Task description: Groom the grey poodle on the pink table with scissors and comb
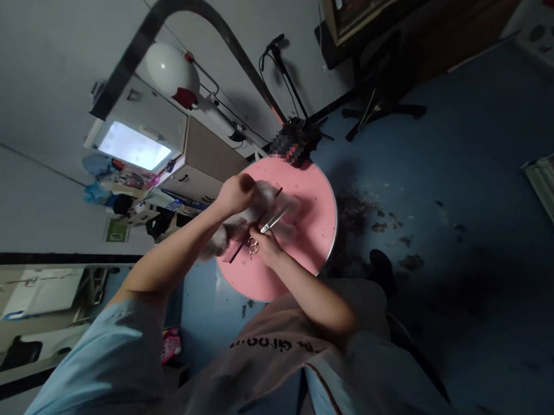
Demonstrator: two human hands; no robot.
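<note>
A small animal with grey-white fur point(264, 197), probably a dog, is on the round pink table point(310, 234). Its outline is blurred. My left hand point(238, 194) is closed at the animal's upper side, against its fur, with the fingertips hidden. In my right hand point(266, 247) are silver scissors point(272, 221), their blades pointing up and right beside the fur. The finger rings show below the hand. A thin dark purple bar point(239, 250), perhaps a comb, runs slantwise by the right hand and partly behind it; whether that hand holds it I cannot tell.
A curved dark metal arm point(195, 2) arches above the table's far side, near a white lamp point(170, 69). Cabinets point(215, 147) and a cluttered shelf point(140, 208) stand at left. Hair clumps point(356, 212) lie on the blue floor at right. A black stand point(289, 77) leans behind.
</note>
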